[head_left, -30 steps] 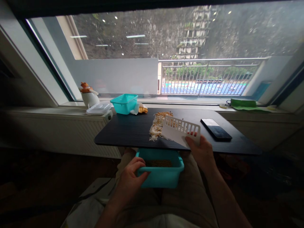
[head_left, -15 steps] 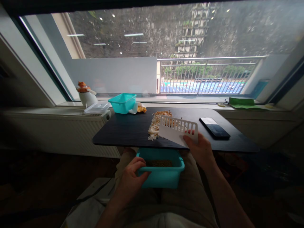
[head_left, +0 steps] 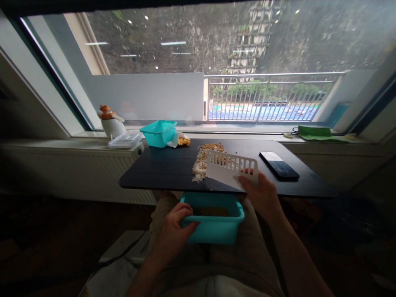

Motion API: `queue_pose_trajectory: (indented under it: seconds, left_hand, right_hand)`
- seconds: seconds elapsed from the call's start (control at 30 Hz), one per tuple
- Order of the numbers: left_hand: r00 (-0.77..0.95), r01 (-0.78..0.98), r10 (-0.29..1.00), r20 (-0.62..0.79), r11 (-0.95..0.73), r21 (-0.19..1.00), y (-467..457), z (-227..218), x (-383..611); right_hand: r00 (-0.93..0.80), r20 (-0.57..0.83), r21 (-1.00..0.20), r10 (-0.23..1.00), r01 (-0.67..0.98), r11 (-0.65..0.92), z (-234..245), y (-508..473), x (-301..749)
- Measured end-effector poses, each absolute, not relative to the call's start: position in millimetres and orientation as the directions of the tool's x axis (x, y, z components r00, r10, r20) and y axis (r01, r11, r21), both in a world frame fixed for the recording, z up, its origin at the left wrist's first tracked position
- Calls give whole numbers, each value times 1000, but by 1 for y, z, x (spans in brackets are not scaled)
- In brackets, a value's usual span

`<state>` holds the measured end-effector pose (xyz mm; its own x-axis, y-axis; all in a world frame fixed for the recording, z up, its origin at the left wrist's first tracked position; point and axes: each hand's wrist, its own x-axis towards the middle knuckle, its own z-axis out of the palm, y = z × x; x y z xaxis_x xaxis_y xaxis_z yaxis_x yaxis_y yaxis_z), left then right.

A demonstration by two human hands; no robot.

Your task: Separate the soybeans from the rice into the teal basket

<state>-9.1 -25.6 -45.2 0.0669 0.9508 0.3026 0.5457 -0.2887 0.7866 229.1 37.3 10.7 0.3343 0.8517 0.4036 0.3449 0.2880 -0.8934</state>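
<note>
My left hand grips the near left rim of a turquoise plastic bin, which sits on my lap just under the table's front edge. Small brownish grains lie inside it. A white plastic plate with a row of slots is pinched at its right end in my right hand. The plate is tilted up at the table's front edge and hides part of a pile of mixed pale and tan grains. Whether its lower edge touches the tabletop, I cannot tell.
On the dark table stand a second turquoise bin and a crumpled orange-and-white wrapper. A phone lies at the right. Beyond the table are a clear plastic lid, a white pot and a green cloth.
The bin on my lap has shifted slightly right, with my left hand still on its rim. My right hand and the slotted plate have barely moved. A small grain now shows near the table's front edge.
</note>
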Motion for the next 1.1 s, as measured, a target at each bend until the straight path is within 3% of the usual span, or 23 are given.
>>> queue_pose_trajectory:
  seconds: [0.37,0.8,1.1]
  left_hand:
    - [73,546,947,313,-300,782,-25,-44,-10]
    - [61,555,948,313,-293,779,-26,-47,-12]
    - [51,552,946,320,-294,780,-24,-46,-13]
  right_hand:
    - [352,365,-920,862,277,276,1,32,232]
    - [242,387,-894,890,334,299,11,55,218]
    - [316,326,-935,891,245,255,0,52,229]
